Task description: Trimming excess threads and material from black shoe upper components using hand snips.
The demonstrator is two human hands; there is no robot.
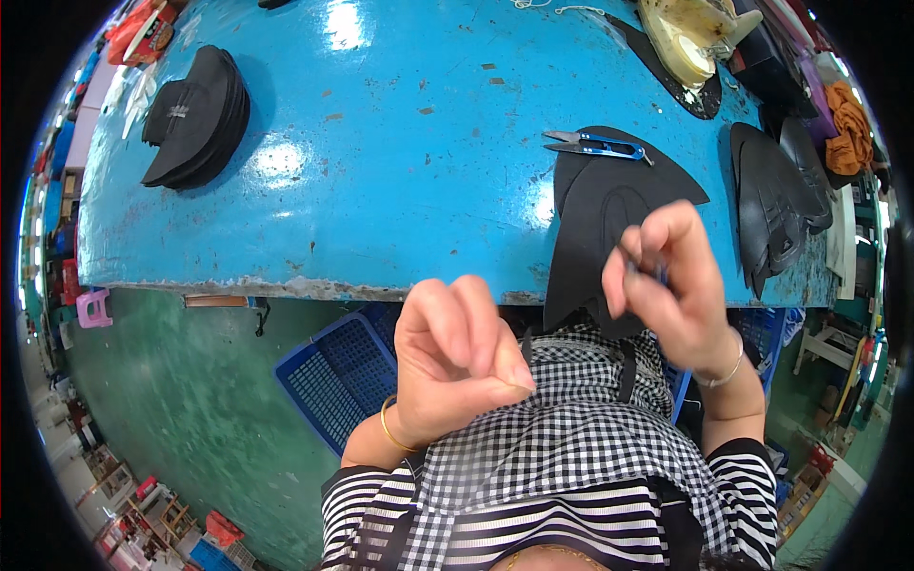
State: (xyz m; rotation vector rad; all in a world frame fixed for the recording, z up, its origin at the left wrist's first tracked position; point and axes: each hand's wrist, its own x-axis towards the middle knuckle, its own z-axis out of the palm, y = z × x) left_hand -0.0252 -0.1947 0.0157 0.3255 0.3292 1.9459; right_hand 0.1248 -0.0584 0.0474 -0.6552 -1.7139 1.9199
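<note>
My left hand (457,347) is raised in front of the table edge, its thumb and forefinger pinched together. What they hold, if anything, is too small to make out. My right hand (671,281) is lifted to the right of it with curled fingers, smeared by motion. Something small and dark shows between those fingers, but its kind is unclear. Beneath the right hand, black curved flat pieces (581,238) lie overlapped and stick out past the table edge. A pair of blue-handled thread snips (600,147) rests on their far end, blades pointing left.
On the blue table (409,190), a stack of black curved pieces (205,124) stands far left. More black shaped pieces (766,200) lie at the right. A stained cream container (690,52) sits far right. Blue plastic crates (333,381) stand below the table's edge.
</note>
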